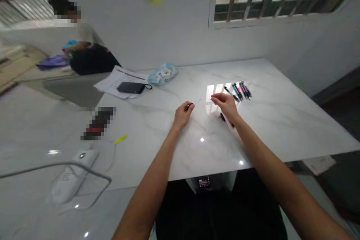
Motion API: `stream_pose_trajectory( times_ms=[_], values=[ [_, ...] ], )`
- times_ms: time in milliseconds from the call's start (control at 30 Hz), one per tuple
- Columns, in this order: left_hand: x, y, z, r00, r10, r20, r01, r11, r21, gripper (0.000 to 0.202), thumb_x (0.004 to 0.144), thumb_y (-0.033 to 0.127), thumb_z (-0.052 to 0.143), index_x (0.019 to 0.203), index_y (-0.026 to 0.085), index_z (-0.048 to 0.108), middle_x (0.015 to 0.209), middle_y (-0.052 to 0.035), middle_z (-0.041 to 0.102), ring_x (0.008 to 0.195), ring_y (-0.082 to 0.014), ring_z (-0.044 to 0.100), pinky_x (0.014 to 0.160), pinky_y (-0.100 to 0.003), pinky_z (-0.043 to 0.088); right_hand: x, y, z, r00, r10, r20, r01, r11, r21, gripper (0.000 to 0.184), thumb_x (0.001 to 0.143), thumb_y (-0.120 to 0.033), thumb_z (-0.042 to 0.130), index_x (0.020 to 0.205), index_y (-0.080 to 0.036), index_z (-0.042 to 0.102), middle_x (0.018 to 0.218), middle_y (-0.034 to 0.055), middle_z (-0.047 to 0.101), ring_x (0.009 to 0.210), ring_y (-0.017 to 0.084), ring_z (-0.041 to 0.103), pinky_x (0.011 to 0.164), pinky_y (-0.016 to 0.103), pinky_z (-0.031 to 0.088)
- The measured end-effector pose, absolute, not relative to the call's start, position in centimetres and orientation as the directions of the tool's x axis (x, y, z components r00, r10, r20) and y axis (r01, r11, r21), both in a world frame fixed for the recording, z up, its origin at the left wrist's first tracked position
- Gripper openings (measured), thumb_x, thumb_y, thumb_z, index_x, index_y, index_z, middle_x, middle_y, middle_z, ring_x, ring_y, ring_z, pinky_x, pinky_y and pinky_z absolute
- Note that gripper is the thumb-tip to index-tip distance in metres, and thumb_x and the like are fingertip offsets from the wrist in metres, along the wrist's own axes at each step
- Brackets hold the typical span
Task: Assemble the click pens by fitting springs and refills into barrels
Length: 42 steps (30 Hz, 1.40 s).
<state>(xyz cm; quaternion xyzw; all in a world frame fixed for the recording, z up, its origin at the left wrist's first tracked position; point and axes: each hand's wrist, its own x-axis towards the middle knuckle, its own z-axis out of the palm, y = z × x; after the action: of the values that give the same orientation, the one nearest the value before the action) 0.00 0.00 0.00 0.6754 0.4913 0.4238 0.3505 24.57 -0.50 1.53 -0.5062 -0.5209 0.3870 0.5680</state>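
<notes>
My left hand (183,114) is closed around a short black pen part (188,107), over the middle of the table. A thin pale rod (198,101) sticks out from it toward my right hand. My right hand (225,103) is raised a little to the right, thumb and fingers pinched together; a tiny dark tip shows at the fingertips, too small to name. Beneath its wrist lie black and pink pen parts (222,117), partly hidden by the forearm. Several pens (242,90) with black, teal and pink barrels lie side by side just beyond my right hand.
Papers (112,81) with a black phone (131,87) on them and a blue-white soft pack (163,74) lie at the back left. A white power strip (74,176) with a grey cable (95,174) is at the left front. Another person (87,41) sits farther left.
</notes>
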Motion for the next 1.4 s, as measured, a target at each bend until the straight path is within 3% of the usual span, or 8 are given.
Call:
stream_pose_trajectory(
  times_ms=[267,533,800,967,1167,1400],
  values=[
    [0.2,-0.6,0.7,0.237,0.955,0.179,0.372,-0.259,0.891,0.035,0.096,0.054,0.063,0.089,0.021,0.067,0.077,0.0023,0.055,0.072,-0.0142,0.048,0.070,-0.028,0.036,23.9,-0.9,1.9,0.079,0.971,0.226,0.033,0.224,-0.974,0.025,0.077,-0.041,0.082,0.092,-0.022,0.082,0.095,0.0051,0.082,0.090,0.021,0.075,0.091,0.038,0.060],
    [0.2,-0.7,0.8,0.251,0.952,0.174,0.369,-0.260,0.892,0.036,0.096,0.055,0.064,0.091,0.020,0.069,0.078,0.0019,0.058,0.072,-0.0140,0.049,0.069,-0.028,0.037,23.4,-1.2,1.9,0.035,0.976,0.216,0.002,0.216,-0.976,0.038,0.075,-0.047,0.088,0.103,-0.023,0.078,0.097,0.0066,0.083,0.096,0.024,0.079,0.090,0.039,0.063],
    [0.1,-0.8,0.7,0.271,0.945,0.182,0.365,-0.276,0.889,0.036,0.097,0.055,0.064,0.093,0.020,0.070,0.080,0.0017,0.061,0.074,-0.0143,0.051,0.070,-0.027,0.038,23.0,-1.4,1.6,-0.007,0.979,0.201,0.016,0.202,-0.979,0.038,0.076,-0.049,0.088,0.101,-0.023,0.078,0.097,0.0068,0.083,0.096,0.024,0.080,0.092,0.040,0.064],
    [0.6,-1.2,1.1,0.334,0.931,0.147,0.248,-0.237,0.939,0.044,0.096,0.062,0.067,0.093,0.018,0.070,0.076,0.0019,0.054,0.070,-0.0137,0.044,0.066,-0.027,0.035,22.6,-1.7,1.7,-0.104,0.973,0.205,0.016,0.208,-0.978,0.038,0.077,-0.048,0.089,0.104,-0.023,0.077,0.098,0.0067,0.082,0.094,0.023,0.079,0.089,0.038,0.063],
    [1.3,-1.9,1.6,0.436,0.895,0.092,0.112,-0.156,0.981,0.054,0.097,0.071,0.063,0.085,0.018,0.061,0.071,0.0037,0.044,0.065,-0.0122,0.036,0.062,-0.028,0.031,21.7,-2.3,1.8,-0.191,0.945,0.266,0.117,0.291,-0.949,0.038,0.081,-0.053,0.086,0.106,-0.025,0.080,0.114,0.0081,0.080,0.099,0.021,0.072,0.081,0.033,0.062],
    [1.0,-2.2,1.5,0.431,0.893,0.127,0.290,-0.270,0.918,0.053,0.099,0.068,0.062,0.096,0.016,0.074,0.081,-0.0011,0.065,0.075,-0.0157,0.052,0.070,-0.027,0.040,21.1,-2.5,1.5,-0.126,0.969,0.213,0.223,0.237,-0.946,0.031,0.086,-0.052,0.080,0.096,-0.022,0.083,0.098,0.0072,0.081,0.089,0.022,0.074,0.078,0.034,0.060]
  ],
)
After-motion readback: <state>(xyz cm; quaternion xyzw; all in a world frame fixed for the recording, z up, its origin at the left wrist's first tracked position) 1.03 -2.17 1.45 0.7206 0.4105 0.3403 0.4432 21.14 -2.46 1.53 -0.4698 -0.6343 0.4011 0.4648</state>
